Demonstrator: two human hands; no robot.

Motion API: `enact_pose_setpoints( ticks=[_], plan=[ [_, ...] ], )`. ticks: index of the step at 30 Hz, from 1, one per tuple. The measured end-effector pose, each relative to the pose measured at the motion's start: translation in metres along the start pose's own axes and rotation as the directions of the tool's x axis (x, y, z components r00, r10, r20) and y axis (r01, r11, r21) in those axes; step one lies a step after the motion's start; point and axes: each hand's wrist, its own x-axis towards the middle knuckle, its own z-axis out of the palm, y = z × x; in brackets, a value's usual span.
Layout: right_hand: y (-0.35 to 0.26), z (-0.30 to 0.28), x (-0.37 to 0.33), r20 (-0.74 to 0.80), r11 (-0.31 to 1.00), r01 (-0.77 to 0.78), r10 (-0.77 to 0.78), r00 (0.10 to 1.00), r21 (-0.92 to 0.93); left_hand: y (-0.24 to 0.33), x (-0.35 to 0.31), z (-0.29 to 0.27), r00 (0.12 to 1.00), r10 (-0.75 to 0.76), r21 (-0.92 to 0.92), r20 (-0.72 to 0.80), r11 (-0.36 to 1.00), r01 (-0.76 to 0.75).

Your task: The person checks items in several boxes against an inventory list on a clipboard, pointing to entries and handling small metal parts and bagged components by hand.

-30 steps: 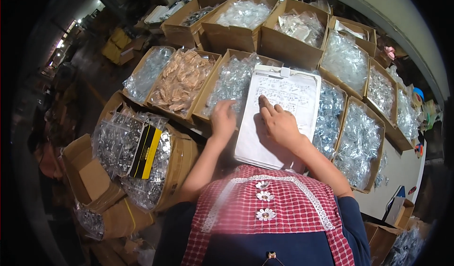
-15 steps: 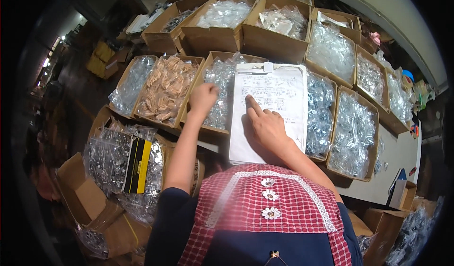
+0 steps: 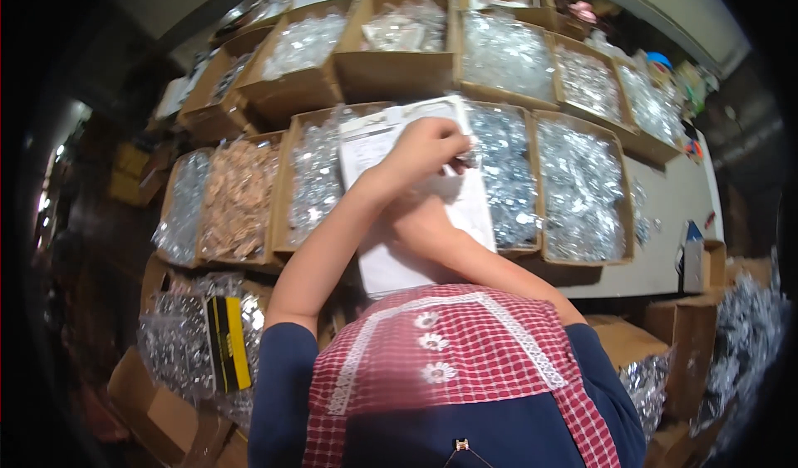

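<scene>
A clipboard with white printed sheets lies in front of me, overlapping the boxes behind it. My left hand reaches across above it, fingers curled together near its right edge. A small glint shows at those fingertips, but what they hold cannot be made out. Under the left wrist, my right hand is over the sheets, with its fingers hidden behind the left hand and forearm. Just right of the left fingertips is a cardboard box of bluish clear packets. Left of the clipboard stands a box of clear packets with small metal parts.
Wooden dowels in bags fill a box at left. More packets sit in a box at right on the pale table. A back row includes a box of clear bags. A black-and-yellow pack rests on bagged metal parts at lower left.
My left hand has moved right, from the box left of the clipboard to above the clipboard's right edge, crossing over my right hand. The view has shifted, and the clipboard now appears tilted.
</scene>
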Motion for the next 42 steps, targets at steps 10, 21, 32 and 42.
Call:
enact_pose_setpoints(
  ticks=[10,21,32,42],
  plan=[
    [0.005,0.034,0.014,-0.472,0.909,0.224,-0.035,0.881,0.351,0.080,0.069,0.078,0.729,0.652,-0.272,0.209,0.755,-0.597],
    [-0.015,-0.003,0.000,-0.285,0.989,0.062,-0.098,0.954,-0.134,-0.095,-0.125,-0.258,0.526,-0.041,-0.167,-0.850,0.966,-0.195],
    [-0.016,-0.009,0.004,-0.286,0.977,-0.019,-0.043,0.957,-0.210,-0.239,-0.190,-0.434,0.276,0.093,0.291,-0.957,0.317,0.902],
    [-0.028,0.001,-0.012,-0.498,0.962,-0.165,0.037,0.866,-0.216,-0.216,-0.151,-0.415,0.424,0.065,0.428,-0.903,0.191,0.883]
  ],
)
